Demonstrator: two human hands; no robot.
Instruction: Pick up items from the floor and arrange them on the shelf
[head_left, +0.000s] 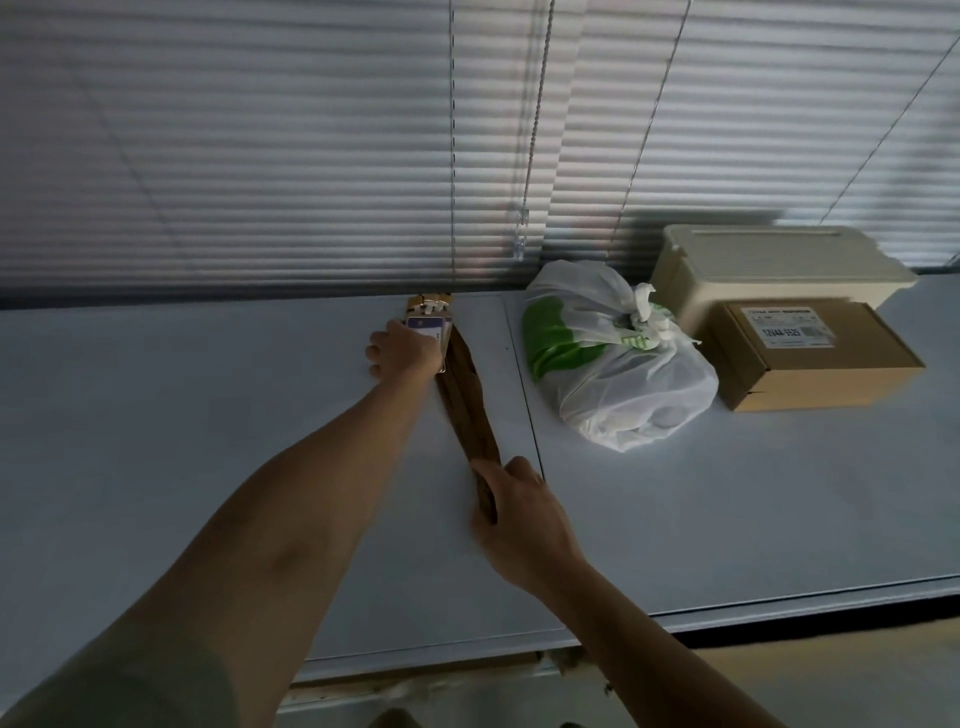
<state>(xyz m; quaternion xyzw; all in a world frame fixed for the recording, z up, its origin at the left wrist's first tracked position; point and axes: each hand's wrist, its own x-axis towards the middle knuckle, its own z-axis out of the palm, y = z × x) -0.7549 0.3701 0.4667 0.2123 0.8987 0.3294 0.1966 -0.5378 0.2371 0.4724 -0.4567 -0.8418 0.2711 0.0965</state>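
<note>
Laying the long brown bundle (470, 405) on the shelf (208, 415) beside the bag (618, 358) and box (810, 353), I have my left hand (402, 351) and right hand (519, 514) both clamped on it, floor unseen.

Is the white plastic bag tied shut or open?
Tied shut. The white plastic bag has its handles knotted together on top, and something green shows through its thin side. It sits on the shelf beside the cardboard box.

Dim, cool light seeps through the blinds (311, 130) — soft blur, edges bowed.

shelf (182, 415) bare leftward, bag (618, 364) crowding right
</note>
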